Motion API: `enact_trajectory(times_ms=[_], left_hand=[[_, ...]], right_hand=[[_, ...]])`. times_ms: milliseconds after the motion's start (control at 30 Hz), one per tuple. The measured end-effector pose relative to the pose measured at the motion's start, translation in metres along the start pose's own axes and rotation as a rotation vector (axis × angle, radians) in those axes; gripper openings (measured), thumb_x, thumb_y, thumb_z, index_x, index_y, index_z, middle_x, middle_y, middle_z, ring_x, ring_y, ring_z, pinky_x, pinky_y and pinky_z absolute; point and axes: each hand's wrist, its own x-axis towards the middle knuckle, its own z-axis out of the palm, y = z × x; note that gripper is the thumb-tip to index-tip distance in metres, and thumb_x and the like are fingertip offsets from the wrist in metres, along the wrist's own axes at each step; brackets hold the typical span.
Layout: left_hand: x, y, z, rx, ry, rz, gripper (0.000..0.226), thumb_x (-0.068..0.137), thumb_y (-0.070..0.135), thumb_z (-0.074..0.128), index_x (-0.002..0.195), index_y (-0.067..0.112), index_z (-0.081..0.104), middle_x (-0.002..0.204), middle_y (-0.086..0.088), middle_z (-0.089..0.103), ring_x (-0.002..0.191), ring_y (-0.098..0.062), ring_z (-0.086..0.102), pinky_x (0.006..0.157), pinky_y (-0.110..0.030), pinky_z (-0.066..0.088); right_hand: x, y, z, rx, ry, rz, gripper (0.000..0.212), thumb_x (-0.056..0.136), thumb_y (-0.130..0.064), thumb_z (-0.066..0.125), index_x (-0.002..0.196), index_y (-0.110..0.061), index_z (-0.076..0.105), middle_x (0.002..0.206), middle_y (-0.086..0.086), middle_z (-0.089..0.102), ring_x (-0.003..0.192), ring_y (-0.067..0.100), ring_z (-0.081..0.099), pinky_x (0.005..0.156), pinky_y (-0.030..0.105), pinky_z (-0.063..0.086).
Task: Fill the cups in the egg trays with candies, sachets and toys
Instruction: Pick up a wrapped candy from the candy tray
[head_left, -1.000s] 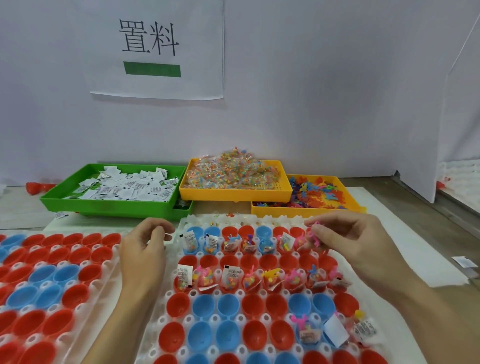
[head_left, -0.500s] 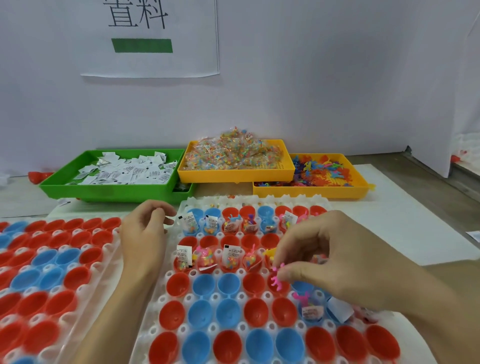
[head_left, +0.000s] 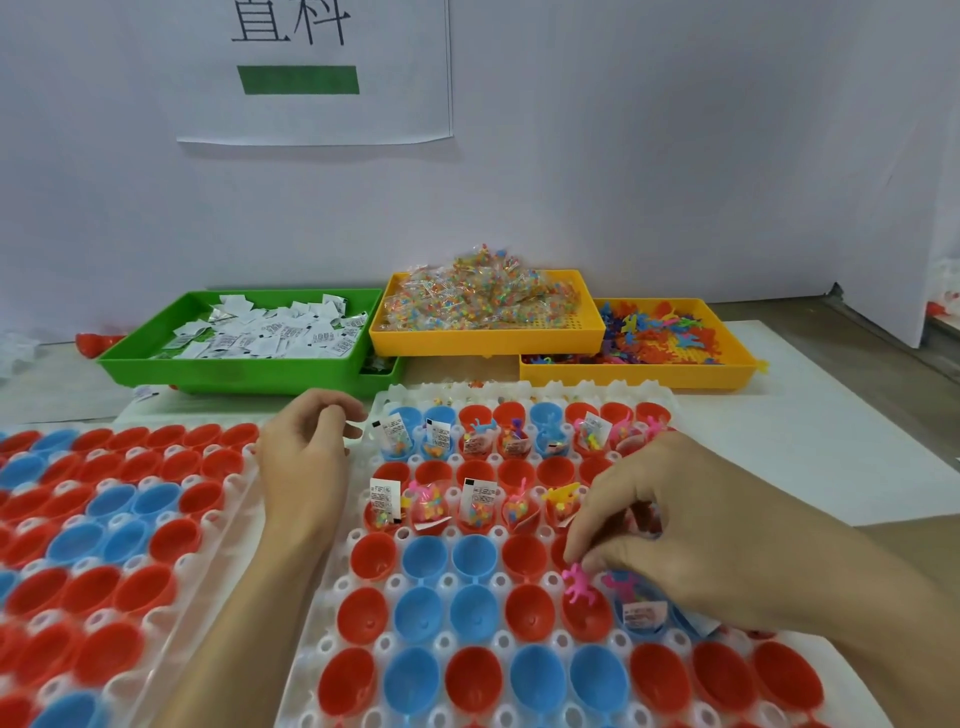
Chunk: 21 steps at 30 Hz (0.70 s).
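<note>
The right hand (head_left: 691, 525) reaches over the near egg tray (head_left: 363, 654), its fingers (head_left: 587, 558) pinching a small pink toy (head_left: 577, 584) just above a red cup (head_left: 587, 613) in the fourth row. Just right of it, a blue cup (head_left: 641, 610) already holds a sachet and a pink toy, partly hidden under the hand. The left hand (head_left: 306, 457) rests at the tray's left edge, between it and a second egg tray (head_left: 119, 525) of red and blue cups; its fingers are loosely curled, and I cannot tell whether they hold anything. The first and third rows of the near tray are filled with candies, sachets and toys. At the back of the counter (head_left: 810, 426) stand a green bin (head_left: 234, 371) of white sachets, a yellow bin (head_left: 488, 340) heaped with candy packets, and another yellow bin (head_left: 639, 374) of coloured toys. A paper sign (head_left: 322, 104) hangs on the wall.
</note>
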Motion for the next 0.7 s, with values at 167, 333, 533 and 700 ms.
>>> enact_trajectory(times_ms=[167,333,533,700], left_hand=[[0.000,0.000,-0.001,0.008,-0.003,0.002,0.027,0.080,0.019,0.043,0.074,0.019,0.069,0.078,0.003,0.071,0.076,-0.014,0.064,0.066,-0.037,0.048],[0.001,-0.001,-0.001,0.000,-0.005,-0.002,0.026,0.078,0.020,0.043,0.073,0.019,0.068,0.077,0.003,0.071,0.074,-0.012,0.063,0.065,-0.035,0.047],[0.001,-0.001,0.000,0.002,-0.005,-0.006,0.026,0.078,0.021,0.043,0.071,0.021,0.068,0.076,0.003,0.070,0.076,-0.015,0.063,0.067,-0.036,0.047],[-0.001,0.000,0.000,-0.009,-0.016,-0.016,0.025,0.077,0.021,0.043,0.071,0.021,0.067,0.074,0.006,0.069,0.078,-0.018,0.063,0.066,-0.034,0.048]], right_hand=[[0.000,0.004,0.004,-0.057,0.029,-0.006,0.055,0.081,-0.016,0.081,0.059,-0.063,0.061,0.065,-0.040,0.060,0.074,-0.017,0.060,0.068,-0.001,0.041],[0.000,0.000,-0.003,-0.090,-0.024,-0.023,0.013,0.084,-0.023,0.079,0.081,-0.036,0.079,0.082,-0.029,0.068,0.088,-0.008,0.063,0.080,0.005,0.045],[0.001,0.007,-0.014,-0.060,0.142,0.000,0.014,0.088,-0.026,0.073,0.090,-0.038,0.078,0.088,-0.032,0.069,0.090,-0.008,0.062,0.078,0.004,0.042],[0.030,0.023,-0.031,-0.011,0.376,0.056,0.020,0.092,-0.019,0.067,0.096,-0.036,0.075,0.089,-0.024,0.073,0.090,-0.007,0.066,0.078,0.014,0.053]])
